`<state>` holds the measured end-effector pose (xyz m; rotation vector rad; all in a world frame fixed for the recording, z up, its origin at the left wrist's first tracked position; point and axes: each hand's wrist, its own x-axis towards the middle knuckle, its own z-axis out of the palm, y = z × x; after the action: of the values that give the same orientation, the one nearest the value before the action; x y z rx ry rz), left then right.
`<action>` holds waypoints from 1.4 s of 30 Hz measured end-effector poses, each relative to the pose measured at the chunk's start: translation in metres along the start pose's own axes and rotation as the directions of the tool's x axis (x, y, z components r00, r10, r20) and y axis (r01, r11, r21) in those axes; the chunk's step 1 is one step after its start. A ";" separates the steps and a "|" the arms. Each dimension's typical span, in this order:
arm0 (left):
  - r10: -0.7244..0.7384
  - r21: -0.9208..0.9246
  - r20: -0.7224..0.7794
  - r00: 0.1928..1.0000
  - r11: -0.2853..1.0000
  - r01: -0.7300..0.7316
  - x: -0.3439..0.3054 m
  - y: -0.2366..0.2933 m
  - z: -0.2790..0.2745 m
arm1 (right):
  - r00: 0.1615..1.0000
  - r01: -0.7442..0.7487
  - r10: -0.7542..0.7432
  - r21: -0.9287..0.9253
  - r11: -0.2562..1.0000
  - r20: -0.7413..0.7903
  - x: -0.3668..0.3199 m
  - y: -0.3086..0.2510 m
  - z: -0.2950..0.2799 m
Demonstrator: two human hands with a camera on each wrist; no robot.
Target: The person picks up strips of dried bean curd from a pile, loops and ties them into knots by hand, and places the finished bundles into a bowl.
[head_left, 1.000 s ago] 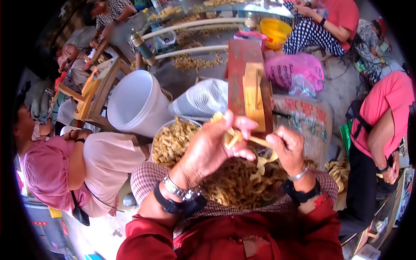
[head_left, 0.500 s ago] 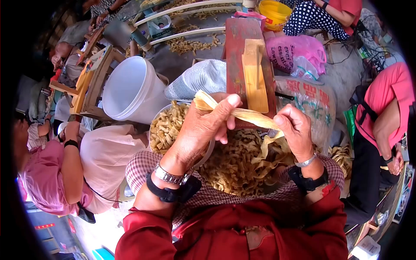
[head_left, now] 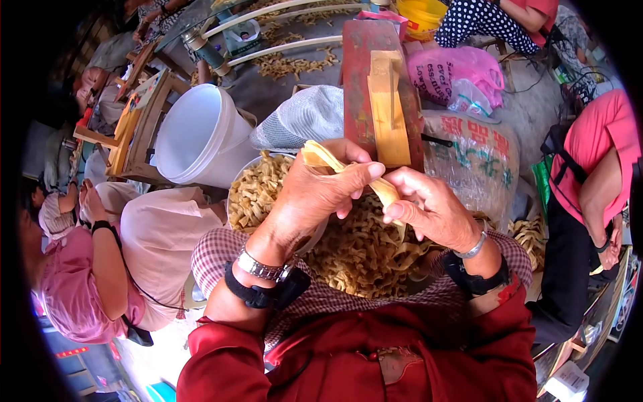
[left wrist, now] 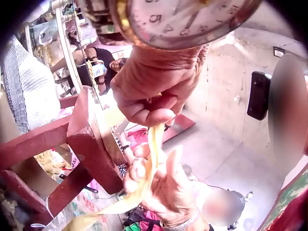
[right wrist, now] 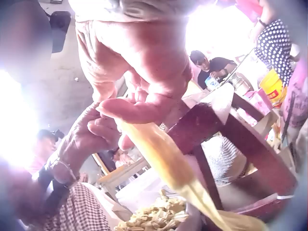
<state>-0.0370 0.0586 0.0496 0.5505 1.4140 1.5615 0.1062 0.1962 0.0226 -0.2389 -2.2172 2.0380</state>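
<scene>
In the head view, a limp, flat yellowish strip [head_left: 385,193] stretches between the two hands. My left hand [head_left: 311,187] grips one end, and a folded pale tip pokes out behind its thumb. Close by on the right, my right hand [head_left: 435,209] pinches the strip between thumb and fingers. A long tail of the strip [right wrist: 202,197] hangs beyond the right thumb in the right wrist view. Below the hands, a heap of brownish strips [head_left: 372,258] lies over the lap. To its left stands a bowl rim-full of short folded pieces [head_left: 258,194].
Ahead is a red wooden bench [head_left: 358,87] with a yellow wooden block [head_left: 388,127] on it. A white bucket [head_left: 231,147] and a mesh bag [head_left: 301,117] stand to its left; a plastic-wrapped sack [head_left: 469,161] is on the right. Several people sit around.
The right hand has moved left along the strip, close to the left hand. The stretch of strip between them has shortened. The left hand keeps its grip.
</scene>
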 end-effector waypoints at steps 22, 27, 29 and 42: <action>0.275 0.076 -0.056 0.960 0.960 -0.271 0.087 0.037 0.000 | 0.890 0.117 -0.384 -0.691 0.713 -0.246 0.057 -0.025 -0.081; 0.257 0.134 -0.119 0.959 0.961 -0.241 0.108 0.014 -0.007 | 0.892 0.040 -0.385 -0.808 0.588 -0.236 0.066 -0.006 -0.081; 0.280 0.284 -0.181 0.943 0.933 -0.223 0.119 -0.001 -0.016 | 0.917 0.007 -0.333 -0.829 0.559 -0.217 0.069 0.009 -0.078; -0.486 0.693 0.325 0.812 0.706 0.146 0.006 0.000 -0.011 | 0.944 0.299 -0.326 -0.291 0.909 -0.049 0.018 -0.008 -0.011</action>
<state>-0.0490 0.0579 0.0449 0.9616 1.5136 0.5371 0.0900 0.2102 0.0316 -0.0027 -2.3027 1.5169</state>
